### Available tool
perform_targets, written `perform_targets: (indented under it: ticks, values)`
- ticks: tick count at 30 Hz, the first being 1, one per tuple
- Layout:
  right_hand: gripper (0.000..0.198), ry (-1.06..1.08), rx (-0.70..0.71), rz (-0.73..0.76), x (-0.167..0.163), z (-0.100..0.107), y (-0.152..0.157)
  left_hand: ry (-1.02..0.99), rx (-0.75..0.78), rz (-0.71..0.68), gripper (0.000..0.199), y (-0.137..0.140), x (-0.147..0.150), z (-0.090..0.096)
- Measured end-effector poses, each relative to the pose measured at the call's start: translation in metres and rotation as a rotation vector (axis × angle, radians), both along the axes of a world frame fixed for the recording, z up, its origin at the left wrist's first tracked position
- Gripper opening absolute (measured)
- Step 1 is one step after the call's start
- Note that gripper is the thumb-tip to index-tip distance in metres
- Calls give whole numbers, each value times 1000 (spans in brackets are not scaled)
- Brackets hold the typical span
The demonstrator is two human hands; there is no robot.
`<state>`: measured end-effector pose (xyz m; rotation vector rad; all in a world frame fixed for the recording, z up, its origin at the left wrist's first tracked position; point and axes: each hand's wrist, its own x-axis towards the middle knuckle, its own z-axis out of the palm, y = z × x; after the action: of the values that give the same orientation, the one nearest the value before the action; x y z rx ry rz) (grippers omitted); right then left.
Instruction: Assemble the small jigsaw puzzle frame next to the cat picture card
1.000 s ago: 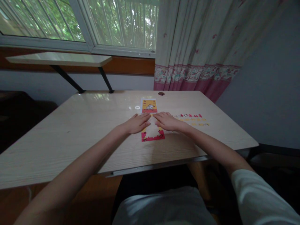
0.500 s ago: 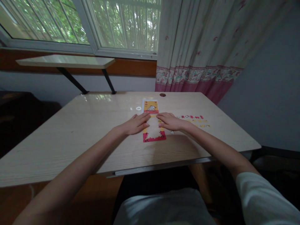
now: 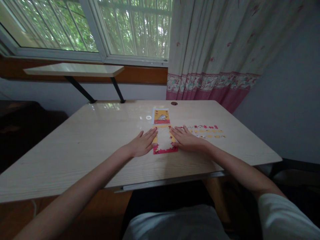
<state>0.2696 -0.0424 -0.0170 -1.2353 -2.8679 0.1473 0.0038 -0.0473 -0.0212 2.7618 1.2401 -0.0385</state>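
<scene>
A rectangular border of joined jigsaw pieces (image 3: 165, 151), red along the near side and yellow farther up, lies flat on the desk around bare wood. My left hand (image 3: 143, 142) rests on its left side, fingers stretched out and palm down. On the opposite side lies my right hand (image 3: 186, 138), flat with fingers spread, covering part of the right edge. Just beyond the border is a picture card (image 3: 161, 116) with a white spotted animal on yellow and red. Neither hand grips anything.
Loose jigsaw pieces (image 3: 207, 131) lie in rows right of my right hand, red in the far row and yellow nearer. A raised shelf (image 3: 75, 70) on black legs stands at the back left. A cable hole (image 3: 174, 103) sits near the desk's back edge.
Both hands have slid toward me along the sides of the border, uncovering its far edge and the lower part of the picture card. The camera view has shifted slightly.
</scene>
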Motion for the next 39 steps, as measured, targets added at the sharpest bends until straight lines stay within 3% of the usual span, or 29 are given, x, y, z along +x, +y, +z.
perform_targets:
  ticks: [5,10,13,32,39]
  values:
    - [67,72,73,37,3,8,-7,-3,-14,14,64,-2,-2,2]
    - [29,152,132,352,5,16,-18,-13,1,29,72,-9,-4,3]
    - [22,160,171,437,3,15,-22,14,-13,36,77,-12,-4,5]
    - [22,217,220,445,-3,9,-29,32,12,30,77,-18,2,7]
    - [31,178,220,472,-14,3,-38,30,61,79,84,-22,13,5]
